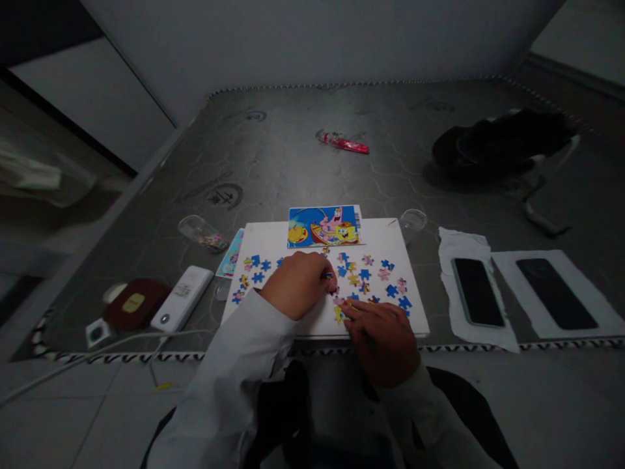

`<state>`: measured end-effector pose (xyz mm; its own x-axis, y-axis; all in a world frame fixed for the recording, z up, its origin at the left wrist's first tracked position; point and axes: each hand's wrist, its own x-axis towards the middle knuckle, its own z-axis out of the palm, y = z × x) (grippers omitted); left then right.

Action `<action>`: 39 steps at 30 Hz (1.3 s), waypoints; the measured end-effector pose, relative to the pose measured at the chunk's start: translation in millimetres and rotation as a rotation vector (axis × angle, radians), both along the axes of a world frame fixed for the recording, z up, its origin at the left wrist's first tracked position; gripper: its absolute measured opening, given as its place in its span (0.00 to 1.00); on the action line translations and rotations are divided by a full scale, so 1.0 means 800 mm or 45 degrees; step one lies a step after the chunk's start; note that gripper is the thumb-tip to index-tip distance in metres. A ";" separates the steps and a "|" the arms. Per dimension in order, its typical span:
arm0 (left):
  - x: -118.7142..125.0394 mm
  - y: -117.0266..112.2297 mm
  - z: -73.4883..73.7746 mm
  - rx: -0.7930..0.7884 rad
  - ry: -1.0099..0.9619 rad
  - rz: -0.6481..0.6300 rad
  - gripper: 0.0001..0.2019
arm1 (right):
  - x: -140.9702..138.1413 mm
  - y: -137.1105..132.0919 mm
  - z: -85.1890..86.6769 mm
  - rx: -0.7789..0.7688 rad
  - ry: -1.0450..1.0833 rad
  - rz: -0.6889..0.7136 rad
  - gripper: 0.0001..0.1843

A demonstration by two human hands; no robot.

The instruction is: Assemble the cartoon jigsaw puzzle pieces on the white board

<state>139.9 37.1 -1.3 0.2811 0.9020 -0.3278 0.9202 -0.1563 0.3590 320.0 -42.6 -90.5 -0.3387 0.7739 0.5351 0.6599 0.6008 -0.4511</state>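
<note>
A white board (390, 234) lies on a grey mattress, with several small blue, pink and yellow jigsaw pieces (364, 273) scattered over it. A cartoon reference picture (323, 226) lies at the board's far edge. My left hand (297, 283) rests curled on the board's middle, fingertips pinched on a small puzzle piece (328, 275). My right hand (381, 332) lies at the board's near edge, its fingers pressed down on a yellow and pink piece (339, 312).
Two dark phones (477, 291) (556, 293) lie on white paper to the right. A white power bank (181, 298), a brown round case (133, 303) and a clear tube (201, 232) sit left. A red wrapper (344, 143) and a dark bundle (502, 143) lie farther back.
</note>
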 end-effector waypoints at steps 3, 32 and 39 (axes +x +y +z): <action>0.002 0.000 -0.001 -0.011 0.014 -0.003 0.07 | 0.000 0.000 0.000 0.002 -0.008 0.008 0.08; 0.004 0.001 -0.010 0.019 0.046 0.218 0.12 | 0.001 0.000 -0.002 -0.005 -0.061 0.009 0.08; 0.002 0.003 -0.009 0.097 0.016 0.221 0.08 | -0.001 -0.001 0.000 -0.005 -0.034 -0.010 0.09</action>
